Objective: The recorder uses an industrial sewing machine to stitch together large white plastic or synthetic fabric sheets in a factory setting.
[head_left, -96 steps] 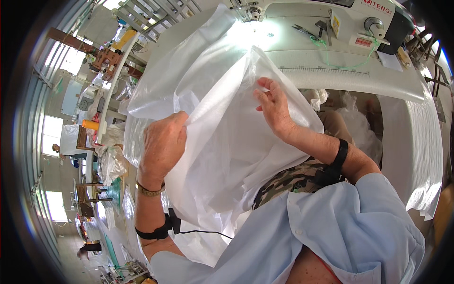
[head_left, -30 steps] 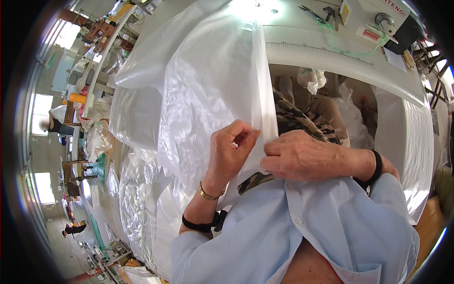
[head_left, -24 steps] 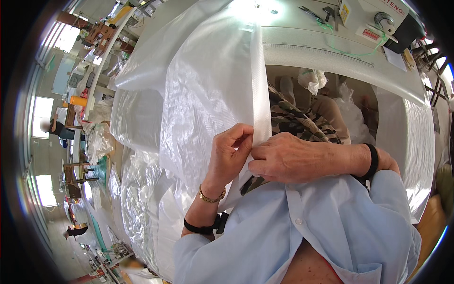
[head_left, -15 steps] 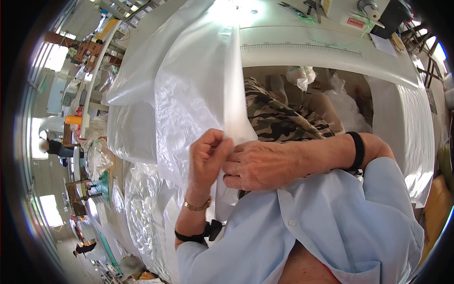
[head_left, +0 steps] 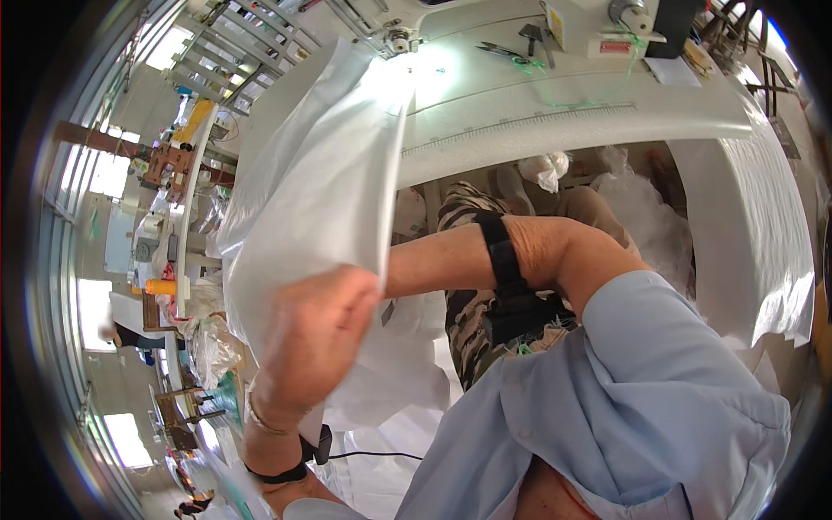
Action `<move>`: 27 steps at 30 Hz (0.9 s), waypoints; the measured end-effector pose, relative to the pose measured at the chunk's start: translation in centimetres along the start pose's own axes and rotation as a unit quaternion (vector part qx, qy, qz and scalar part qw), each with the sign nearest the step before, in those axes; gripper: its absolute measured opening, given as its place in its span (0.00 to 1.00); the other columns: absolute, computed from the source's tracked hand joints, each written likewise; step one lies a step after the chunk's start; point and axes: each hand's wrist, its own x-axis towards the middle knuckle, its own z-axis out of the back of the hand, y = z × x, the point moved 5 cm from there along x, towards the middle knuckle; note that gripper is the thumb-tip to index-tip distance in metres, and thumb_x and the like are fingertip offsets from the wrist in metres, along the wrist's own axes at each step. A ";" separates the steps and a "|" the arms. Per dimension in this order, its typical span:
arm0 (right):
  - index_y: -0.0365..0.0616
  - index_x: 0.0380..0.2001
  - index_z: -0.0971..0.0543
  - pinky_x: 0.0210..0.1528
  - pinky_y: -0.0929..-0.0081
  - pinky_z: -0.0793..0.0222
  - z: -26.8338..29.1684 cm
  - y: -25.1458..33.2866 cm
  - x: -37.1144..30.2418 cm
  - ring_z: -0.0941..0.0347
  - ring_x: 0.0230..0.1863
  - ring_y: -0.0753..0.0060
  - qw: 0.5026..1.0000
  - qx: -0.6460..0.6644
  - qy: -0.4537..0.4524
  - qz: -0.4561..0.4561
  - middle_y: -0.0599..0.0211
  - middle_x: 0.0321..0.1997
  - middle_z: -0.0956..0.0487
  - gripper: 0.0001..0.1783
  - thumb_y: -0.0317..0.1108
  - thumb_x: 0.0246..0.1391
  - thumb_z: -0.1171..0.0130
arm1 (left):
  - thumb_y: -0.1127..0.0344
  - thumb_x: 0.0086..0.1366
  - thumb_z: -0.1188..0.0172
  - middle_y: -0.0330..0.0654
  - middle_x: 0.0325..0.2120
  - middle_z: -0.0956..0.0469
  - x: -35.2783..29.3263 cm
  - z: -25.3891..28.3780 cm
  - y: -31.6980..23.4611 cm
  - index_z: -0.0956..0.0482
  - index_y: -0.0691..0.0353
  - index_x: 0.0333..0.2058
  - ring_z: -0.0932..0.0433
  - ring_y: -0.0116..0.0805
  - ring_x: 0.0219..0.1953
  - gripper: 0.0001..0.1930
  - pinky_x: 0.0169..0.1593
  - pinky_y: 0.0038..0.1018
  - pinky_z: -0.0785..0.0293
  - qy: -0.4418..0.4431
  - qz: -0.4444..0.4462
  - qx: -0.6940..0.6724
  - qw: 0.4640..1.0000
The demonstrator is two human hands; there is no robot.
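Observation:
A white, translucent plastic sheet (head_left: 312, 199) drapes toward me from the lit needle area of a sewing machine (head_left: 399, 42), its folded right edge pulled nearly straight. My left hand (head_left: 321, 329) is at the near end of that edge, fingers closed on the sheet, though motion smears them. My right forearm (head_left: 442, 257) reaches leftward across my lap and passes behind the sheet. The sheet hides my right hand, so its fingers do not show.
A ruler scale (head_left: 529, 121) runs along the white table. Thread snips (head_left: 503, 50) and green thread (head_left: 572, 102) lie beyond it. More plastic sheeting (head_left: 745, 234) hangs at the right. Crumpled clear plastic bags (head_left: 641, 204) sit below the table.
My left hand has moved left and slightly down. My right hand has gone from beside it to behind the sheet. The sheet has shifted left, and its edge is tauter.

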 end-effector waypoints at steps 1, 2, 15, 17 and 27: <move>0.39 0.35 0.20 0.54 0.55 0.33 0.0 0.4 -2.4 0.25 0.49 0.51 1.000 0.001 -0.012 0.016 0.48 0.40 0.21 0.14 0.40 0.52 0.40 | 0.72 0.62 0.43 0.51 0.23 0.25 -0.4 -1.0 -0.5 0.24 0.67 0.31 0.23 0.46 0.24 0.04 0.31 0.35 0.29 0.025 -0.030 0.033 0.999; 0.39 0.34 0.20 0.54 0.55 0.33 0.6 0.0 -5.2 0.25 0.49 0.51 0.999 -0.007 -0.031 0.012 0.48 0.39 0.21 0.14 0.40 0.52 0.40 | 0.72 0.63 0.44 0.51 0.24 0.24 -0.2 -3.2 0.2 0.24 0.67 0.32 0.23 0.49 0.26 0.03 0.32 0.36 0.29 0.038 -0.053 0.019 0.998; 0.47 0.30 0.25 0.62 0.56 0.41 14.5 5.8 -11.6 0.29 0.49 0.64 0.960 -0.219 0.148 -0.096 0.67 0.36 0.23 0.08 0.38 0.54 0.40 | 0.73 0.62 0.38 0.35 0.21 0.27 -6.4 -19.3 8.4 0.21 0.68 0.30 0.34 0.20 0.24 0.03 0.28 0.21 0.37 -0.262 0.231 -0.297 0.889; 0.47 0.30 0.23 0.67 0.55 0.48 14.6 5.2 -11.4 0.30 0.48 0.67 0.971 -0.202 0.112 -0.061 0.70 0.33 0.25 0.05 0.35 0.55 0.40 | 0.74 0.62 0.38 0.33 0.22 0.26 -6.8 -20.0 8.9 0.20 0.67 0.31 0.34 0.19 0.24 0.02 0.28 0.21 0.37 -0.246 0.271 -0.352 0.862; 0.49 0.31 0.25 0.67 0.55 0.49 13.5 5.5 -11.3 0.30 0.47 0.68 0.970 -0.183 0.152 -0.056 0.72 0.33 0.27 0.07 0.37 0.55 0.40 | 0.75 0.64 0.42 0.28 0.22 0.30 -7.7 -20.2 6.7 0.23 0.67 0.51 0.36 0.15 0.20 0.16 0.24 0.15 0.38 -0.285 0.285 -0.554 0.728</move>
